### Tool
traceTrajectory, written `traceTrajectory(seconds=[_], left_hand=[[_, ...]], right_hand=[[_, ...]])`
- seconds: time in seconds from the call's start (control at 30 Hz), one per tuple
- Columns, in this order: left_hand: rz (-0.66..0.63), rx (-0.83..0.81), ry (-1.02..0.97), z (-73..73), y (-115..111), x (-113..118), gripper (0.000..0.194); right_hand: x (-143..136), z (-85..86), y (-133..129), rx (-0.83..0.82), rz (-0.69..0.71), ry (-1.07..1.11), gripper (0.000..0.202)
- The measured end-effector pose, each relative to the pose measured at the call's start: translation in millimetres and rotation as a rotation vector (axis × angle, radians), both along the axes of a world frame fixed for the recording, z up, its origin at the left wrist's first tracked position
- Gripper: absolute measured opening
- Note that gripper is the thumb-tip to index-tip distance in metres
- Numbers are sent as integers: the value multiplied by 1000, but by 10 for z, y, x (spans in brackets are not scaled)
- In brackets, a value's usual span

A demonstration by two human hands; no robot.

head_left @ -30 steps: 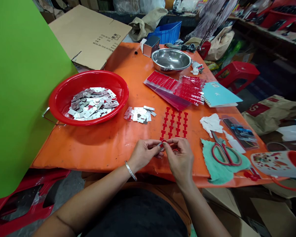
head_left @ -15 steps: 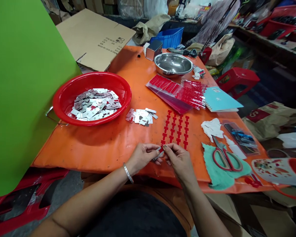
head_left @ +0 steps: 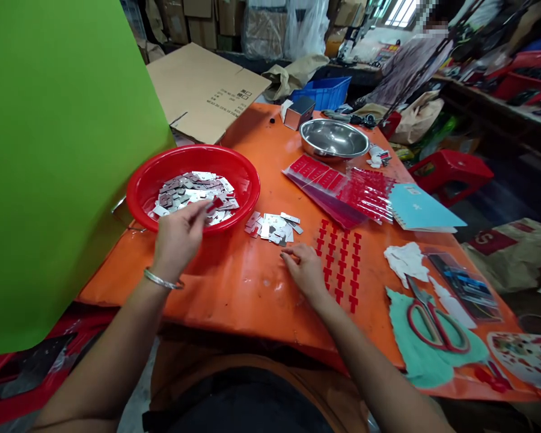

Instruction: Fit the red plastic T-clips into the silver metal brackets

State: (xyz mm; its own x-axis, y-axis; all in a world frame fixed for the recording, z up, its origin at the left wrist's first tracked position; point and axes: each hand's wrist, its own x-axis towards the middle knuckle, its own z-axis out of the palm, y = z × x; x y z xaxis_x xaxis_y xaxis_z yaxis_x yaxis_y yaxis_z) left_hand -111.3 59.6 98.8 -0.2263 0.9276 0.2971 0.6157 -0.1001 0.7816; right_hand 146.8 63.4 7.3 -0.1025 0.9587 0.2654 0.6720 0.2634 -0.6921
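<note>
My left hand [head_left: 179,237] is closed on a small red-faced plate [head_left: 215,205], pinched between thumb and fingers at the near rim of a red basin [head_left: 137,191]. Inside the basin lies a heap of small silver metal plates [head_left: 180,191]. To the right of the basin, a smaller pile of similar plates [head_left: 275,228] rests on the orange tabletop. Just in front of that pile is my right hand [head_left: 305,269], its fingers loosely bent and apart, with nothing visible in them. Rows of red T-shaped pieces [head_left: 341,266] lie beside it, partly covered by the hand.
Behind the T-shaped pieces are red sheets in plastic [head_left: 318,174], a light-blue notebook [head_left: 421,207] and a steel bowl [head_left: 333,138]. Scissors [head_left: 433,325] lie on a green cloth [head_left: 415,361] at right. A green panel [head_left: 72,150] stands at left.
My hands have parted. The left carried the small plate leftward to the basin, and the right let go and moved forward to the smaller pile. The view has shifted slightly.
</note>
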Motion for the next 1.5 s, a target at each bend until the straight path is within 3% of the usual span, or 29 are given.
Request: traceTrajectory(seconds=[0.1,0.17,0.3,0.37,0.5,0.63,0.73,0.83,0.9,1.07,1.33,1.5], left_hand=[[121,48,263,47,149,-285,28],[133,105,341,32,166,-333,27],[69,309,269,-4,0,-142,28],[-26,332,182,-47,-121,27,23],[-289,161,99,-271,-286,360,16],[-426,26,147,-568,-348,619,24],[-471,-84,170,-735,-371,754,15],[-424,-175,153,-844,-391,831,14],[-402,-199,167,-889,-412,861,16],[-385,-186,256,-940,-480,896,19],[-406,-105,343,-971,-533,903,20],[-431,-80,349,-986,-512,893,21]], right_hand=[[-89,-125,240,144,-8,-227,14],[-138,-163,340,182,10,-340,14],[-166,-151,391,198,64,-481,13],[-147,-119,352,227,81,-490,18],[-101,4,166,256,139,-362,21],[-70,179,-106,178,316,-210,21],[-17,218,-289,131,333,-144,21],[57,119,-422,111,204,-113,25],[84,18,-494,90,156,-125,29],[28,-127,-628,82,225,-249,36],[-47,-169,-716,141,197,-423,34],[12,-97,-809,99,140,-293,36]])
